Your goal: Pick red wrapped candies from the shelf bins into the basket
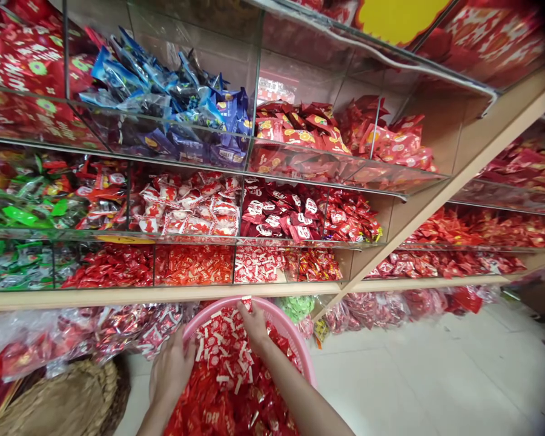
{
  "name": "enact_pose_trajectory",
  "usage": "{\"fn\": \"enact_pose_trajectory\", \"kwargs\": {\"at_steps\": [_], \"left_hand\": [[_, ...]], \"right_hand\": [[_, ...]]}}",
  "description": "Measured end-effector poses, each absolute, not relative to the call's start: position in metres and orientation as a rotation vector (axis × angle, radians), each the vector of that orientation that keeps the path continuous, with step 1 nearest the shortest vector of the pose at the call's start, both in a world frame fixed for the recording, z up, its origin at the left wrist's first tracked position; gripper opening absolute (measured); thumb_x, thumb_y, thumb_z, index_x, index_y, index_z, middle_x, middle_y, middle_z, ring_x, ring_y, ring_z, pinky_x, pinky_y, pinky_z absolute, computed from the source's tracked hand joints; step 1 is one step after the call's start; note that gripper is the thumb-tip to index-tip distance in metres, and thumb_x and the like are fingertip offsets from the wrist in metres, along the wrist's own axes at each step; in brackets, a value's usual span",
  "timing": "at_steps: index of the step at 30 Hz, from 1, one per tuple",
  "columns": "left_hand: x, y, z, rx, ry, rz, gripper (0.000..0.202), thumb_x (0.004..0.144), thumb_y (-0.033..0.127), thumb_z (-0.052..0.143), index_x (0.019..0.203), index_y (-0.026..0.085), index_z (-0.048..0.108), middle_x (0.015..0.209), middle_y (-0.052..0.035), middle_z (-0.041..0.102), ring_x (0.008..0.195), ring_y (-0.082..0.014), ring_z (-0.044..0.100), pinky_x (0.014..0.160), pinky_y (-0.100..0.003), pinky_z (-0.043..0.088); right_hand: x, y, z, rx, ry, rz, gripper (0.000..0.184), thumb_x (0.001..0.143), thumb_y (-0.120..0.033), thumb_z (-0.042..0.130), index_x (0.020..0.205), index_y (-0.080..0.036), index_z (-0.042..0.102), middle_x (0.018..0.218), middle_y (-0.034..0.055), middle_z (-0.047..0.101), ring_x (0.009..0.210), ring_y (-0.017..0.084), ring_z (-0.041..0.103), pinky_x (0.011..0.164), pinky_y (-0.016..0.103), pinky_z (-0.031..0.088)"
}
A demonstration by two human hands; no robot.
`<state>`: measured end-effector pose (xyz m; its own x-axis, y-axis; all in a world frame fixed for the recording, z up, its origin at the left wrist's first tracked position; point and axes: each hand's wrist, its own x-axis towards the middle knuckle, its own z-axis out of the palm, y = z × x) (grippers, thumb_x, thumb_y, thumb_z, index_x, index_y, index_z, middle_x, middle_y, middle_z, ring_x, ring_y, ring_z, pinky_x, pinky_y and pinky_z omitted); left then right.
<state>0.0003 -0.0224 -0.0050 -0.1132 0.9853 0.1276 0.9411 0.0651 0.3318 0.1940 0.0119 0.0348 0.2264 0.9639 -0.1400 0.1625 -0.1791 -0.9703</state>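
- Directly before you: pink basket [307, 358], red-and-white packets [222, 345] heaped inside.
- Your left hand [172, 366] clasps the basket's rim; your right hand [257, 330] pinches one packet [246, 299].
- Woven basket [59, 396] left; bagged sweets [149, 326] behind.
- Glass-fronted shelves [118, 298] beyond; wrapper print [312, 206] unreadable.

Round pink plas. tub [296, 338]: smooth, semi-gloss rim; small red-and-white wrapped sweets [222, 345] inside far edge: shiny film. Pale wood-look shelf frame [95, 297]: smooth, matt along btm edge. Clear bin fronts [345, 169]: glossy, glass or acrylic, can't tell. Blue pouches [154, 79]: crinkly, glossy. Round brown woven basket [111, 387]: rough, matt. Pale floor tiles [390, 375]: smooth w/ sheen.
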Motion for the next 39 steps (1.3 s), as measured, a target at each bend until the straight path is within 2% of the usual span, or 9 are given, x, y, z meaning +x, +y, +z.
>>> {"fn": "enact_pose_trajectory", "kwargs": {"at_steps": [5, 10, 15, 18, 21, 26, 31, 35, 39], "left_hand": [[0.001, -0.023, -0.003, 2.000, 2.194, 0.471, 0.047, 0.089, 0.037, 0.032, 0.124, 0.011, 0.049, 0.115, -0.0128, 0.062, 0.099, -0.0251, 0.058, 0.078, -0.034, 0.047], [0.002, -0.023, -0.002, 1.989, 2.196, 0.481, 0.048, 0.089, 0.038, 0.032, 0.125, 0.012, 0.049, 0.114, -0.0131, 0.062, 0.099, -0.0252, 0.058, 0.078, -0.035, 0.047], [0.001, -0.023, -0.004, 1.998, 2.193, 0.490, 0.047, 0.088, 0.038, 0.031, 0.124, 0.012, 0.049, 0.113, -0.0128, 0.062, 0.099, -0.0245, 0.058, 0.080, -0.034, 0.046], [0.001, -0.024, -0.005, 1.993, 2.199, 0.520, 0.045, 0.087, 0.037, 0.035, 0.123, 0.015, 0.050, 0.110, -0.0115, 0.063, 0.099, -0.0236, 0.058, 0.080, -0.033, 0.045], [0.001, -0.024, -0.004, 1.994, 2.197, 0.555, 0.044, 0.085, 0.035, 0.038, 0.122, 0.016, 0.051, 0.109, -0.0105, 0.064, 0.099, -0.0233, 0.058, 0.081, -0.033, 0.045], [0.002, -0.024, -0.003, 1.986, 2.200, 0.555, 0.044, 0.084, 0.034, 0.038, 0.123, 0.016, 0.050, 0.109, -0.0105, 0.064, 0.099, -0.0233, 0.058, 0.081, -0.033, 0.045], [0.004, -0.023, -0.003, 1.985, 2.197, 0.557, 0.044, 0.085, 0.034, 0.038, 0.122, 0.016, 0.050, 0.110, -0.0105, 0.063, 0.099, -0.0233, 0.058, 0.081, -0.033, 0.045], [0.004, -0.023, -0.003, 1.990, 2.206, 0.533, 0.045, 0.086, 0.036, 0.035, 0.122, 0.013, 0.051, 0.111, -0.0120, 0.063, 0.098, -0.0238, 0.059, 0.081, -0.034, 0.046], [0.003, -0.023, -0.003, 2.015, 2.196, 0.492, 0.048, 0.089, 0.037, 0.029, 0.123, 0.010, 0.050, 0.114, -0.0140, 0.062, 0.100, -0.0252, 0.058, 0.082, -0.036, 0.046]], "right_hand": [[0.188, 0.006, 0.027, -1.552, -0.926, 1.075, 0.046, 0.078, -0.056, 0.049, 0.099, -0.015, 0.057, 0.082, 0.0064, 0.064, 0.085, 0.021, 0.059, 0.066, 0.026, 0.047], [0.183, -0.001, 0.019, -1.624, -0.958, 0.982, 0.051, 0.082, -0.058, 0.041, 0.107, -0.016, 0.055, 0.093, 0.0087, 0.063, 0.099, 0.022, 0.055, 0.074, 0.026, 0.046], [0.178, -0.002, 0.017, -1.621, -0.874, 1.083, 0.049, 0.083, -0.053, 0.044, 0.115, -0.016, 0.050, 0.109, 0.0106, 0.059, 0.109, 0.022, 0.049, 0.082, 0.027, 0.044], [0.178, -0.002, 0.019, -1.584, -0.885, 1.103, 0.048, 0.082, -0.053, 0.046, 0.111, -0.016, 0.052, 0.106, 0.0104, 0.059, 0.104, 0.022, 0.052, 0.078, 0.027, 0.045], [0.184, -0.002, 0.022, -1.540, -0.928, 1.053, 0.045, 0.080, -0.056, 0.046, 0.100, -0.017, 0.055, 0.091, 0.0076, 0.061, 0.088, 0.021, 0.055, 0.067, 0.026, 0.045], [0.212, -0.005, 0.029, -1.437, -0.973, 0.954, 0.035, 0.075, -0.051, 0.054, 0.083, -0.017, 0.053, 0.075, 0.0017, 0.057, 0.068, 0.015, 0.051, 0.060, 0.025, 0.043], [0.239, -0.016, 0.024, -1.446, -0.851, 1.192, 0.029, 0.072, -0.045, 0.056, 0.081, -0.019, 0.051, 0.061, -0.0027, 0.052, 0.053, 0.013, 0.048, 0.050, 0.024, 0.040], [0.246, -0.022, 0.014, -1.489, -0.857, 1.302, 0.025, 0.077, -0.042, 0.049, 0.081, -0.018, 0.053, 0.066, 0.0011, 0.057, 0.059, 0.017, 0.056, 0.056, 0.028, 0.046], [0.247, -0.030, 0.015, -1.622, -1.337, 0.984, 0.024, 0.081, -0.035, 0.047, 0.090, -0.018, 0.061, 0.084, 0.0080, 0.064, 0.081, 0.024, 0.060, 0.073, 0.035, 0.047]]}}
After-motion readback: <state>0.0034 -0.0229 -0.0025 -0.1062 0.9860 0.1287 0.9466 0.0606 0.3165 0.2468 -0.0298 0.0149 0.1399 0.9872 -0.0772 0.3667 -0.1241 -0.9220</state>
